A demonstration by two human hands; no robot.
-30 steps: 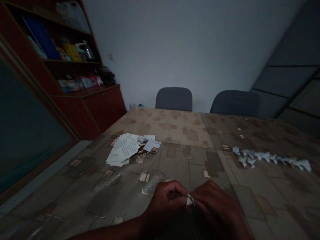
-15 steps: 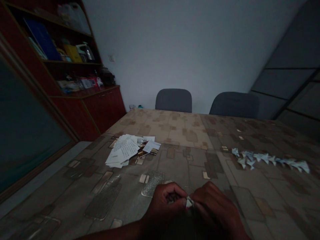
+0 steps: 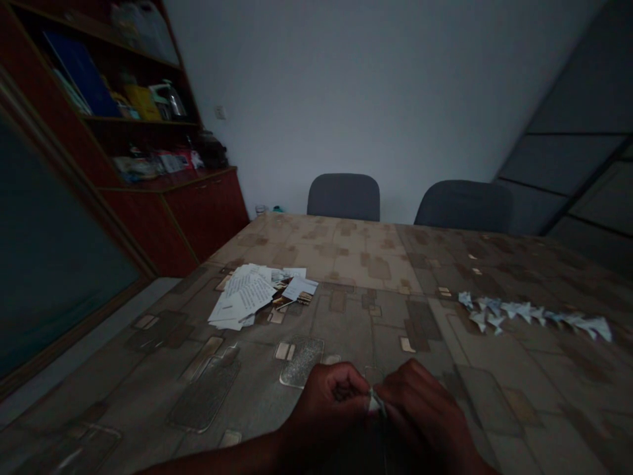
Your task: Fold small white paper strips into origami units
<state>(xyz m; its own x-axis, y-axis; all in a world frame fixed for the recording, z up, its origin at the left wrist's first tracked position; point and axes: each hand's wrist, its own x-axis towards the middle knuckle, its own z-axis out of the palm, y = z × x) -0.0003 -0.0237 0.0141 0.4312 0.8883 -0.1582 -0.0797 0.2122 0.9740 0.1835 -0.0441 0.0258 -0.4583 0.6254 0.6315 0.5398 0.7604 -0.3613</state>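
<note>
Between my two hands, near the table's front, is a small folded piece of paper (image 3: pixel 374 403), whitish with a trace of red. My left hand (image 3: pixel 329 399) pinches it from the left between thumb and forefinger. From the right, the fingers of my right hand (image 3: pixel 422 409) close on the same paper. Most of the paper is covered by the fingers, so its full shape is hidden. Off to the right on the table lies a row of several small pointed folded paper pieces (image 3: pixel 527 312). A pile of loose printed paper sheets (image 3: pixel 244 297) lies at left centre.
A patterned cloth covers the table (image 3: pixel 346 251). Two grey chairs (image 3: pixel 343 196) stand behind its far edge. On the left is a red-brown cabinet (image 3: pixel 205 211) with filled shelves. A dark panelled surface (image 3: pixel 558 158) slants at the right. The room is dim.
The fingers have shifted slightly around the folded paper, which shows at a slightly different angle. Both hands keep nearly the same place. The pile and the row have not moved.
</note>
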